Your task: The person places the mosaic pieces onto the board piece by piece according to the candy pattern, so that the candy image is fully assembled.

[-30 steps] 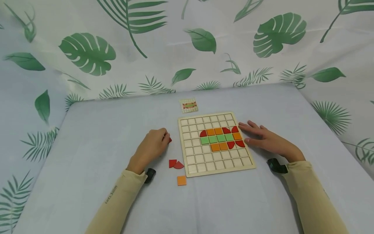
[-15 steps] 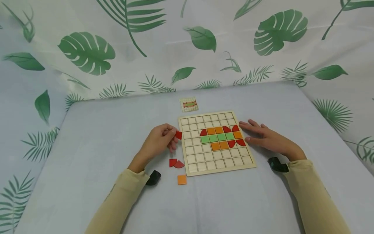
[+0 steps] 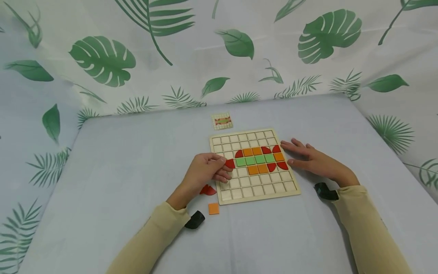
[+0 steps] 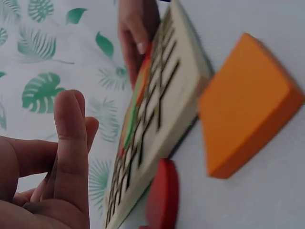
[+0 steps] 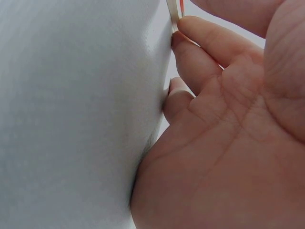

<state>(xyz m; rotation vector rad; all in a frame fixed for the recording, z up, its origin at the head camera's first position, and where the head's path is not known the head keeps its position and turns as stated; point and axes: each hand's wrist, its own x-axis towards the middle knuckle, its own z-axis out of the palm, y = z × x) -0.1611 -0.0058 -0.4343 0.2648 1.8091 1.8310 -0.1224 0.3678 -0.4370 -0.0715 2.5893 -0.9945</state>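
Observation:
Between thumb and fingers, my left hand (image 3: 204,171) pinches a red tile (image 3: 230,164) over the left part of the wooden grid board (image 3: 258,191). The held tile is just left of the row of green tiles (image 3: 260,159); whether it touches the board I cannot tell. Orange tiles (image 3: 252,152) and red quarter-round tiles (image 3: 271,167) lie in the squares around that row. My right hand (image 3: 318,165) rests at the board's right edge, fingers extended, thumb tip by the rim. In the left wrist view the held tile is hidden behind the fingers.
Loose red quarter-round tiles (image 3: 209,190), partly covered by my left hand, and one orange square tile (image 3: 213,208) lie left of the board. A small pattern card (image 3: 222,121) lies beyond it. Leaf-printed cloth (image 3: 171,68) rises behind the table.
My left hand has picked up the red tile from the table left of the board and carried it right, over the board. The right hand has stayed in place.

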